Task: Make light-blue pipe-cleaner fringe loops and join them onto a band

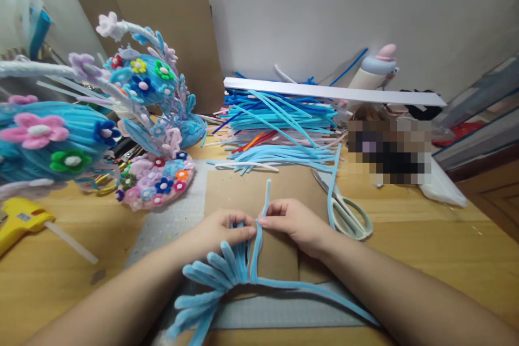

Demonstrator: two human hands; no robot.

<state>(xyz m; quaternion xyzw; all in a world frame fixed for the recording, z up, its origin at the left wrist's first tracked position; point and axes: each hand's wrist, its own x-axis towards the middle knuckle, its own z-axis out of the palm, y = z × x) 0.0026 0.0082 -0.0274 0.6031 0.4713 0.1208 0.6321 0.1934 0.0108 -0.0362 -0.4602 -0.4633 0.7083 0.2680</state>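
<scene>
A fan of light blue pipe cleaners (217, 270), bent into several loops, lies under my left forearm, with one long tail running off to the lower right. My left hand (235, 228) is closed at the top of this piece, thumb and fingers pinching its blue strands. Opposite it, my right hand (290, 221) pinches an upright light blue pipe cleaner (256, 248) between thumb and forefinger; its free end sticks up above the fingers. Both hands nearly meet over a cardboard sheet (279, 257).
Scissors (348, 216) lie right of the cardboard, beside a loose blue strand. Behind is a pile of pipe cleaners (279, 119) with a white strip (332, 92) across it. Flower-covered pipe-cleaner ornaments (156, 181) and a yellow glue gun (26, 221) stand left. A cutting mat (300, 308) lies underneath.
</scene>
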